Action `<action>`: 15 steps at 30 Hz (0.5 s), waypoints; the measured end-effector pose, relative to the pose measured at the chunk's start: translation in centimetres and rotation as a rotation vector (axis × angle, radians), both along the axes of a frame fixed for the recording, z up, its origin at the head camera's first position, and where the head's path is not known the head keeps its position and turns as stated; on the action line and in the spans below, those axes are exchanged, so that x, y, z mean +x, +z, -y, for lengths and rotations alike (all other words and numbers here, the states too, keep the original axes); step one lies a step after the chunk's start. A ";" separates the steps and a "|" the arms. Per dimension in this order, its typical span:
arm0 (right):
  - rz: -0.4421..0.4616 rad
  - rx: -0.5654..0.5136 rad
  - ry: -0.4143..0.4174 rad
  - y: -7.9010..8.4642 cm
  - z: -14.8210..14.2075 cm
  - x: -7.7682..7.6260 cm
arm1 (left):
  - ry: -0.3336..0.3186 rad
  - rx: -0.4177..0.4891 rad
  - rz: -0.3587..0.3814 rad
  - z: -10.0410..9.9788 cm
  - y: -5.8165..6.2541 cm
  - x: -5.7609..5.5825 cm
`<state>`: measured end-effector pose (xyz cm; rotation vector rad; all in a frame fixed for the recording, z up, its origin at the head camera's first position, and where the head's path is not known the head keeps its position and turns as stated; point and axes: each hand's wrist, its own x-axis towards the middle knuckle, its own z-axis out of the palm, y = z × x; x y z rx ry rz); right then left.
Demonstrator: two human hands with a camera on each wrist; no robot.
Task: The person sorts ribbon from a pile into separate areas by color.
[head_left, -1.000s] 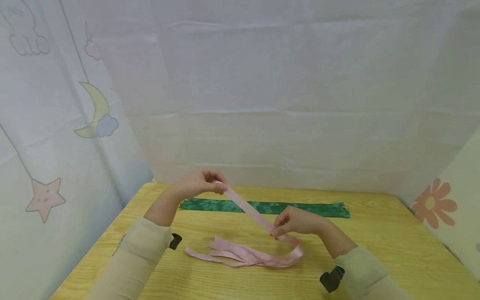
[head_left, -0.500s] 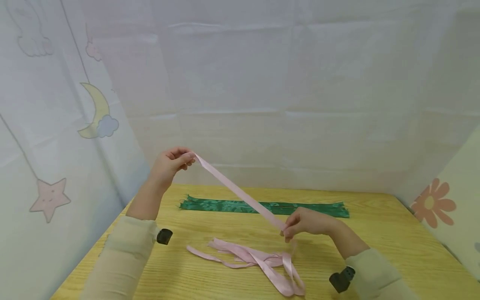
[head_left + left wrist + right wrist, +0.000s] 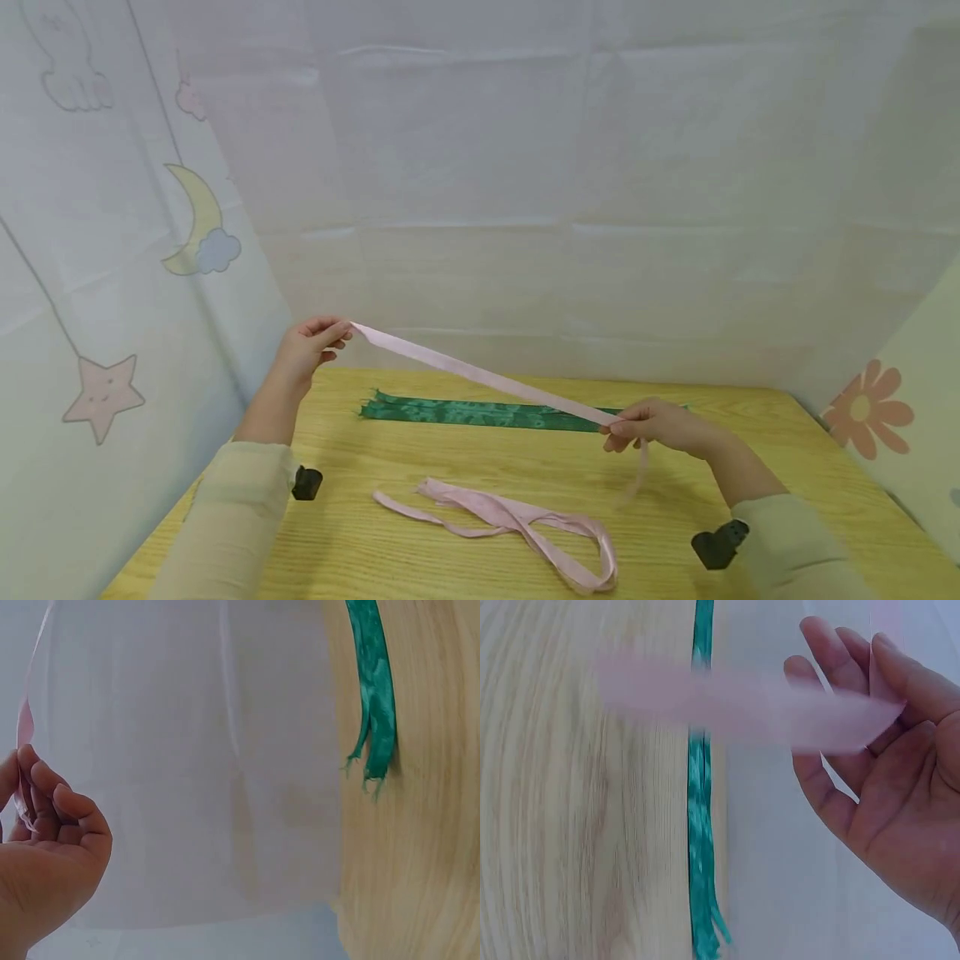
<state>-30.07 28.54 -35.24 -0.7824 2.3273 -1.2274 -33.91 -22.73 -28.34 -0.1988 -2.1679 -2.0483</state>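
A pink satin ribbon (image 3: pixel 472 372) is stretched between both hands above the table, sloping down to the right. My left hand (image 3: pixel 307 350) pinches one end between thumb and fingers; the frayed tip shows inside the palm in the left wrist view. Lower down, my right hand (image 3: pixel 663 427) pinches the ribbon near its other end, and a short blurred tail (image 3: pixel 735 709) hangs from the fingers. More pink ribbons (image 3: pixel 525 521) lie in a loose, looped bundle on the table below, apart from the held strip.
Green ribbons (image 3: pixel 450 411) with frayed ends lie flat in a row across the back of the wooden table (image 3: pixel 360 550). A pale curtain (image 3: pixel 465 183) stands behind the table, and printed sheets (image 3: pixel 67 250) flank it.
Both hands have spread apart, the left one leftward and the right one rightward. The held ribbon has come away from the pink bundle, which now lies looped toward the front.
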 end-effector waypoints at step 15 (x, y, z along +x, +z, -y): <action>0.181 -0.286 0.055 -0.6 -7.0 0.2 | 0.100 -0.346 0.215 4.3 -4.8 -0.3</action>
